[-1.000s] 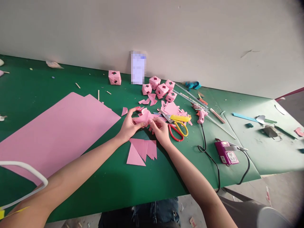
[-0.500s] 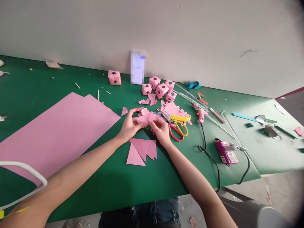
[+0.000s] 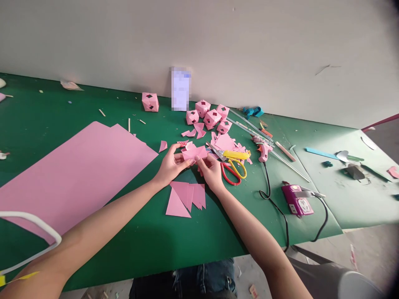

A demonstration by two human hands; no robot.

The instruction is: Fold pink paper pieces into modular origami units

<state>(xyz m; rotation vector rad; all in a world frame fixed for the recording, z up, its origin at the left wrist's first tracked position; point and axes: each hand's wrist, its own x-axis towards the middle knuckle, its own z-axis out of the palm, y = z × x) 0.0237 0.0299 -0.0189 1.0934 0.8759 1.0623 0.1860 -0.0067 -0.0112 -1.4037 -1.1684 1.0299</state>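
Observation:
A small pink folded paper piece is pinched between my left hand and my right hand, just above the green table. Both hands have fingers closed on its near edge. Right below my hands lies a fan of pink paper triangles. Beyond my fingers sit pink scraps and several finished pink paper cubes. One more pink cube stands apart to the left by the wall.
Large pink sheets cover the table's left. Yellow- and red-handled scissors lie right of my right hand. A pink glue gun, its black cord, a magenta power strip and glue sticks lie further right. A blurred white object leans on the wall.
The pink piece has turned in my fingers, from a pointed shape to a flatter, squarer face. My hands have stayed in nearly the same place.

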